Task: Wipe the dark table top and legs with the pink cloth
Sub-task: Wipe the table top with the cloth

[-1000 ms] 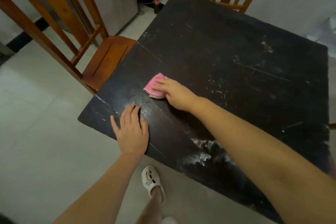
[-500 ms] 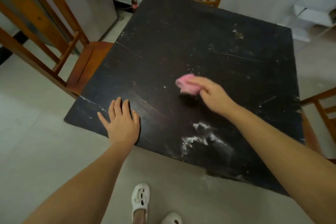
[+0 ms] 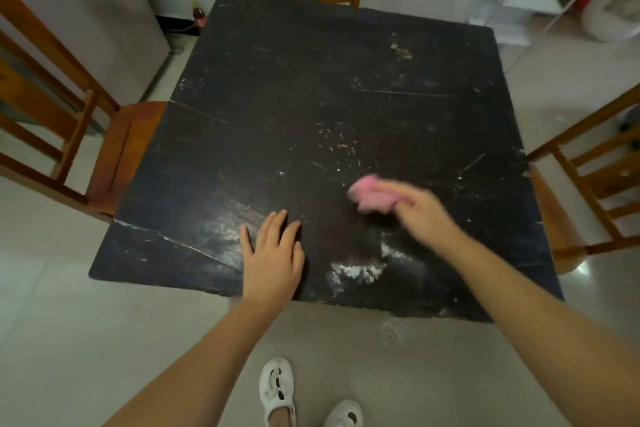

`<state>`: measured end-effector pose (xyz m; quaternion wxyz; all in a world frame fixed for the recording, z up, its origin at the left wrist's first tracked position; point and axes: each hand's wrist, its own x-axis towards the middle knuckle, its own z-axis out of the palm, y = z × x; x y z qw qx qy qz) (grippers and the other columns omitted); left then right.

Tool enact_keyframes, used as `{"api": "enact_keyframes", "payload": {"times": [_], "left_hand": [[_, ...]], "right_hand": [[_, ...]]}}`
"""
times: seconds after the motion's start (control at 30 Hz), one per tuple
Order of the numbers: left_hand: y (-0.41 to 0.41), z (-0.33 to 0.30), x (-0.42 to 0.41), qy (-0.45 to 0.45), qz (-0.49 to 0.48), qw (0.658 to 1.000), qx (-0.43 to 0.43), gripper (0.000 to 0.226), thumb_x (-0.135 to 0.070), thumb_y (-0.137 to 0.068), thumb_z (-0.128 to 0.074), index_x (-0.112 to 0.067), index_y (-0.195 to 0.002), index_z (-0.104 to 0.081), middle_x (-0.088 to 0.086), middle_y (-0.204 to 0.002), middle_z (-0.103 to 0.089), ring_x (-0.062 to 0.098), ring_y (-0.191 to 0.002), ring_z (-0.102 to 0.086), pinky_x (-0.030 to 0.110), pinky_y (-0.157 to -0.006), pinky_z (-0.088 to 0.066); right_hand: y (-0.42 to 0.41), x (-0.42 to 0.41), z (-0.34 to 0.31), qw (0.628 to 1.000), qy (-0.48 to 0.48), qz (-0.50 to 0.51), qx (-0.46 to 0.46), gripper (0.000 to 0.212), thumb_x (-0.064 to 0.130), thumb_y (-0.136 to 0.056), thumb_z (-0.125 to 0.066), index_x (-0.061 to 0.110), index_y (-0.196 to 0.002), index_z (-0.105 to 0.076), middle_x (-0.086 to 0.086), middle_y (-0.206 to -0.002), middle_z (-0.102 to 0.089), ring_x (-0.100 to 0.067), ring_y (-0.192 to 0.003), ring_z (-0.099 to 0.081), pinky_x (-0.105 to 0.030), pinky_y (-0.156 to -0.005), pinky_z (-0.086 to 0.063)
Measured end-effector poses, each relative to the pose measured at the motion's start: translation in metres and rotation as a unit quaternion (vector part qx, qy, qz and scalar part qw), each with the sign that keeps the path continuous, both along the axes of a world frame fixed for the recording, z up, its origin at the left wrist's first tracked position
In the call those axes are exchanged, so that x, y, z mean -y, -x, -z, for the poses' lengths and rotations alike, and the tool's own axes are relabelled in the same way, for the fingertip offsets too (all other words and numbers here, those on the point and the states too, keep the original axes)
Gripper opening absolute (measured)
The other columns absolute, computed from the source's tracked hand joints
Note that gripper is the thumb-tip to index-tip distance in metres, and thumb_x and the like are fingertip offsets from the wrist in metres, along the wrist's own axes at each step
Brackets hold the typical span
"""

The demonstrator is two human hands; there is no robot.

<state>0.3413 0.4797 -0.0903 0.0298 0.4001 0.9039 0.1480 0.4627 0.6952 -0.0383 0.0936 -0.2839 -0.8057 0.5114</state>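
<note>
At the near edge of the scene, two white perforated clogs [image 3: 277, 388] are seen on the pale tiled floor [image 3: 69, 322]. Just beyond them, the left hand [image 3: 275, 262] is laid flat on the dark, scratched square wooden table top [image 3: 294, 97], fingers straight and slightly spread, nothing being held; it appears to be used as a brace. A whitish powdery smear [image 3: 356, 269] is left on the wood just beside it, towards the right.

Further in, the small crumpled pink cloth [image 3: 372, 194] is gripped by the right hand [image 3: 420, 210], the fingers being curled round the bunched fabric; both are blurred, so the exact finger placement cannot be told. The cloth is judged to be soft, light and limp, best held bunched in the palm so that a broad face is pressed on the wood. Rough scratches may snag it. The table legs are hidden.

Farther off, three orange-brown wooden slat-back chairs [image 3: 62, 135] are set round the table, and a white wire rack [image 3: 519, 7] is seen by the wall.
</note>
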Motion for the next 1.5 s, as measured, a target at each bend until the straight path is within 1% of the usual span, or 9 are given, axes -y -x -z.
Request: {"api": "enact_keyframes", "payload": {"times": [0.13, 0.23, 0.4, 0.63, 0.83, 0.93, 1.13, 1.23, 1.5], "left_hand": [[0.000, 0.006, -0.003, 0.023, 0.010, 1.000, -0.013, 0.044, -0.030, -0.088, -0.028, -0.017, -0.120, -0.056, 0.008, -0.132, -0.052, 0.024, -0.126, -0.043, 0.057, -0.106, -0.019], [-0.001, 0.007, -0.002, 0.026, 0.013, 0.999, -0.012, 0.046, -0.029, -0.088, -0.027, -0.016, -0.120, -0.056, 0.009, -0.132, -0.052, 0.026, -0.127, -0.044, 0.058, -0.106, -0.018], [-0.001, 0.002, -0.002, 0.040, 0.011, 0.999, 0.004, 0.049, -0.032, -0.087, -0.024, -0.016, -0.122, -0.055, 0.009, -0.134, -0.051, 0.026, -0.129, -0.041, 0.059, -0.107, -0.016], [-0.002, 0.003, -0.003, 0.027, 0.011, 1.000, 0.007, 0.048, -0.030, -0.088, -0.025, -0.015, -0.125, -0.052, 0.009, -0.139, -0.045, 0.025, -0.133, -0.034, 0.058, -0.109, -0.010], [-0.003, 0.004, -0.002, 0.024, 0.012, 1.000, 0.008, 0.049, -0.030, -0.087, -0.024, -0.014, -0.125, -0.051, 0.011, -0.140, -0.043, 0.025, -0.134, -0.032, 0.058, -0.109, -0.008], [-0.004, 0.002, -0.004, 0.015, 0.004, 1.000, 0.020, 0.037, -0.020, -0.091, -0.039, -0.015, -0.127, -0.049, 0.010, -0.142, -0.040, 0.024, -0.136, -0.028, 0.057, -0.110, -0.005], [-0.002, 0.003, -0.002, -0.010, 0.009, 1.000, 0.028, 0.039, -0.021, -0.092, -0.034, -0.011, -0.125, -0.051, 0.012, -0.140, -0.042, 0.026, -0.134, -0.031, 0.053, -0.111, -0.003], [0.002, -0.001, 0.004, -0.055, 0.002, 0.996, 0.074, 0.047, -0.025, -0.090, -0.024, -0.008, -0.124, -0.052, 0.011, -0.137, -0.046, 0.024, -0.132, -0.035, 0.048, -0.114, -0.006], [0.017, -0.005, 0.036, -0.091, -0.059, 0.989, 0.099, 0.050, -0.027, -0.090, -0.023, -0.002, -0.121, -0.054, 0.015, -0.139, -0.043, 0.028, -0.132, -0.033, 0.042, -0.115, -0.008]], "right_hand": [[-0.030, -0.037, 0.020, 0.981, -0.033, 0.189, 0.030, 0.049, -0.016, -0.085, -0.036, 0.005, -0.122, -0.059, -0.010, -0.129, -0.057, -0.021, -0.124, -0.052, -0.023, -0.109, -0.030], [-0.061, 0.027, 0.045, 0.982, -0.162, 0.086, 0.039, 0.050, -0.006, -0.080, -0.036, 0.005, -0.124, -0.059, -0.004, -0.138, -0.047, -0.016, -0.135, -0.036, -0.023, -0.115, -0.015], [-0.072, 0.087, 0.038, 0.997, -0.065, -0.029, -0.017, 0.056, -0.004, -0.077, -0.036, 0.020, -0.124, -0.056, 0.005, -0.136, -0.049, 0.004, -0.132, -0.035, -0.016, -0.113, -0.018], [-0.146, 0.007, 0.030, 0.900, -0.093, 0.406, 0.127, 0.049, -0.004, -0.092, -0.043, 0.022, -0.134, -0.050, -0.002, -0.138, -0.050, -0.019, -0.129, -0.045, -0.039, -0.112, -0.031], [-0.100, 0.122, 0.062, 0.965, -0.197, 0.172, 0.037, 0.054, -0.004, -0.081, -0.034, 0.007, -0.131, -0.051, -0.005, -0.142, -0.041, -0.006, -0.137, -0.022, -0.031, -0.117, -0.009], [-0.073, 0.133, 0.045, 0.988, -0.088, 0.127, -0.013, 0.054, -0.002, -0.082, -0.035, 0.011, -0.132, -0.051, -0.002, -0.142, -0.044, -0.008, -0.136, -0.030, -0.022, -0.116, -0.013], [-0.109, 0.057, 0.025, 0.921, -0.057, 0.383, 0.043, 0.050, -0.006, -0.092, -0.041, 0.018, -0.135, -0.049, -0.002, -0.139, -0.048, -0.012, -0.124, -0.046, -0.017, -0.102, -0.037], [-0.072, 0.090, 0.043, 0.957, -0.154, 0.244, 0.041, 0.050, -0.007, -0.085, -0.036, 0.006, -0.132, -0.050, -0.014, -0.142, -0.044, -0.028, -0.136, -0.034, -0.041, -0.116, -0.021], [-0.032, 0.171, 0.042, 0.993, -0.066, -0.094, -0.041, 0.048, -0.002, -0.075, -0.037, 0.001, -0.115, -0.064, -0.015, -0.131, -0.055, -0.014, -0.127, -0.042, -0.016, -0.112, -0.018]]}}
